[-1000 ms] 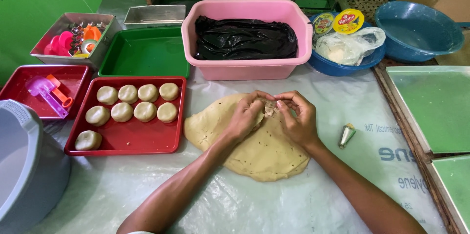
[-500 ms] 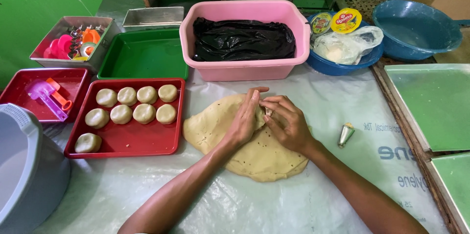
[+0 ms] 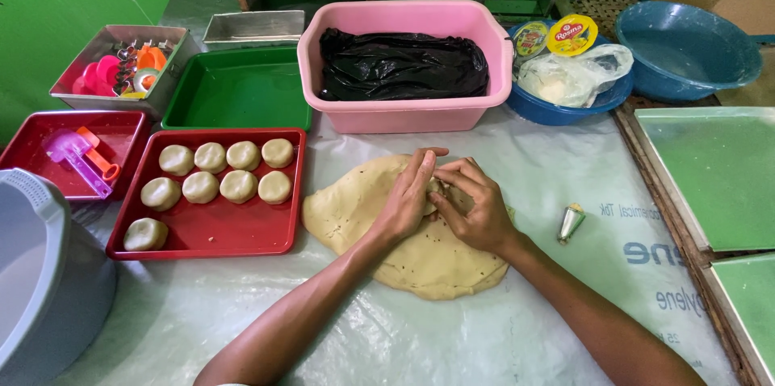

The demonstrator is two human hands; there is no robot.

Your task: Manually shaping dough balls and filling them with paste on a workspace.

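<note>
A small lump (image 3: 437, 189) is pinched between the left hand (image 3: 408, 202) and the right hand (image 3: 473, 207), with the fingers closed around it. Both hands are rested on the flat dough (image 3: 371, 208), which is spread on the plastic sheet (image 3: 500, 152) beside the red tray (image 3: 218, 228) of dough balls (image 3: 218, 172).

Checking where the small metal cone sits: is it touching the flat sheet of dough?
Apart. The head view shows the metal cone lying right of the dough sheet, with bare plastic sheeting visible between them.
</note>
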